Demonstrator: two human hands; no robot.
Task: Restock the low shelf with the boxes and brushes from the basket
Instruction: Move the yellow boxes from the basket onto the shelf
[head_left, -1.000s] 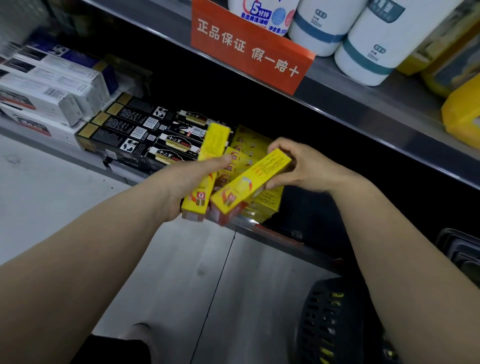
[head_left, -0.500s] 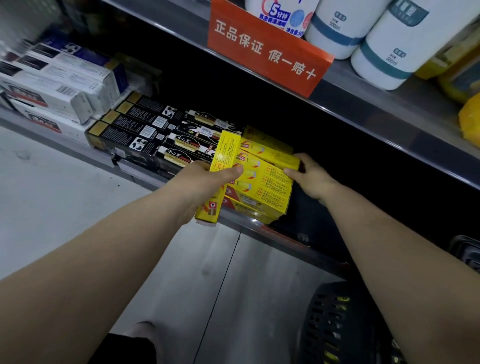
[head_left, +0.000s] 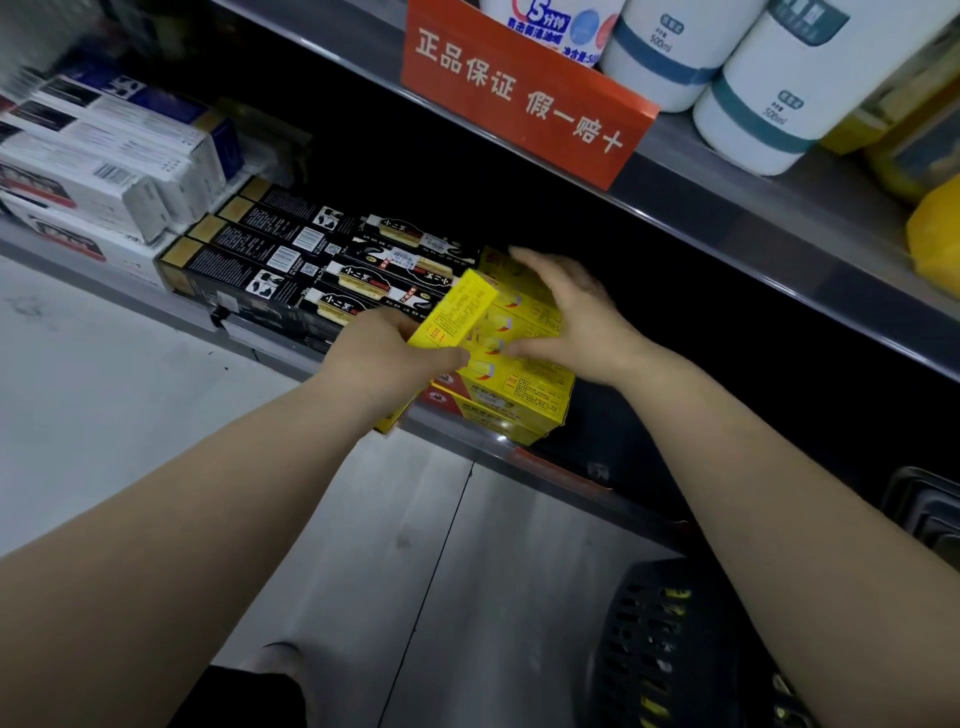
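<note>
My left hand (head_left: 384, 358) grips a long yellow box (head_left: 453, 314), tilted up at the left side of a stack of yellow boxes (head_left: 524, 395) on the low shelf (head_left: 467, 441). My right hand (head_left: 576, 317) lies on top of that stack with its fingers spread and straight, holding nothing. The dark basket (head_left: 660, 649) stands on the floor at the lower right, with yellow items showing through its holes.
Black boxes (head_left: 291, 254) and white boxes (head_left: 104, 161) fill the low shelf to the left. The upper shelf carries an orange sign (head_left: 524, 98), white bottles (head_left: 769, 88) and yellow packs (head_left: 935, 234). Grey floor (head_left: 130, 395) lies below.
My right hand has set its yellow box on the stack and let go; it now rests flat there. My left hand has kept its box, moving it closer to the stack.
</note>
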